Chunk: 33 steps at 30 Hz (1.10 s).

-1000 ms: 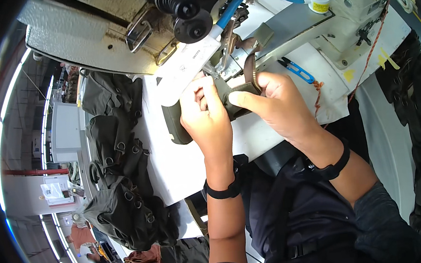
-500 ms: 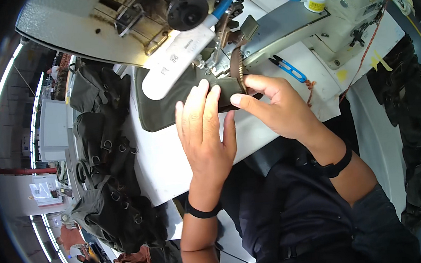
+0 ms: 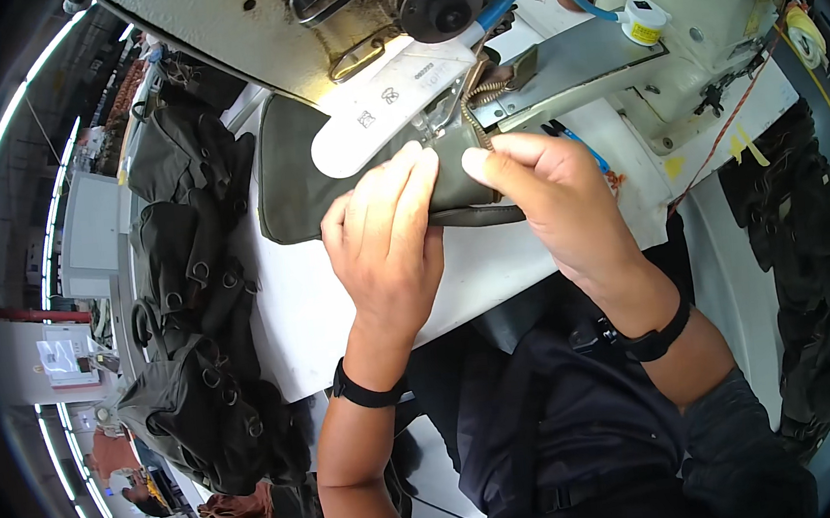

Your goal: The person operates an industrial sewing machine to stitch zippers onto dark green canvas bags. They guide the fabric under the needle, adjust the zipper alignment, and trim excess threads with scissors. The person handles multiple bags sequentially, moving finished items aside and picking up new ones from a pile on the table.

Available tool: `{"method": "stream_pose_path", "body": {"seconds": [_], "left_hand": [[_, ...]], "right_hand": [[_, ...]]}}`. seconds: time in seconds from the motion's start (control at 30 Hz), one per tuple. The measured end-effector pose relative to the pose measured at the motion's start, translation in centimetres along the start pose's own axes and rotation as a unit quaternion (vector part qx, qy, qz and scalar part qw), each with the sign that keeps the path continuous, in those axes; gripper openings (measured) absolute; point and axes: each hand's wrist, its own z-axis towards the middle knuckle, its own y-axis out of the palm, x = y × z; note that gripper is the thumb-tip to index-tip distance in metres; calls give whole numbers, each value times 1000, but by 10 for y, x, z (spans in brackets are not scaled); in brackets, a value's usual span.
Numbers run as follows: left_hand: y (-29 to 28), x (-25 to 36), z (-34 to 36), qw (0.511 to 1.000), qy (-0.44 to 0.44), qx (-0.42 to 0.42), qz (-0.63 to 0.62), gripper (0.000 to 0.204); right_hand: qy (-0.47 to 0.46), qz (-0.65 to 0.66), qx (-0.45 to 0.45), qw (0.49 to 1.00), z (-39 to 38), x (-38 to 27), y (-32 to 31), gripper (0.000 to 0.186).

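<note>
Two bare hands rested on a dark olive fabric piece (image 3: 290,166), spread across a white, smooth-topped counter (image 3: 292,314) at the stitching area of a pale, metal sewing machine (image 3: 217,25). The left hand (image 3: 382,242) lay on the fabric, its fingers straight, together and empty, their tips just near of the metal parts around the needle. The right hand (image 3: 563,197) pinched the fabric's right end between thumb and forefinger, beside a brown zipper with brass-coloured teeth (image 3: 472,116) that curved toward the far side.

The fabric's far part ran under a white, round-ended bar (image 3: 392,103), leaving tight room there. Its left edge had bare counter beside it; its dark near edge bordered a wider open stretch, reaching to the counter's near edge by the person's lap. Blue-handled snips (image 3: 597,152) lay just right of the right hand, partly hidden. Dark olive bags with metal rings (image 3: 181,240) lined the far left, beyond the counter.
</note>
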Motion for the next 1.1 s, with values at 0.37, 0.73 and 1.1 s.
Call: {"method": "stream_pose_path", "body": {"seconds": [0.37,0.73,1.1], "left_hand": [[-7,-13,9,999,45,-8,4,50],[-30,-52,31,976,205,-64,49,40],[-21,-38,24,983,178,-40,35,33]], "right_hand": [[-50,-96,9,994,10,1,-2,27],[-102,-212,57,970,-2,-13,10,30],[13,-61,-51,997,25,-42,-9,22]]}}
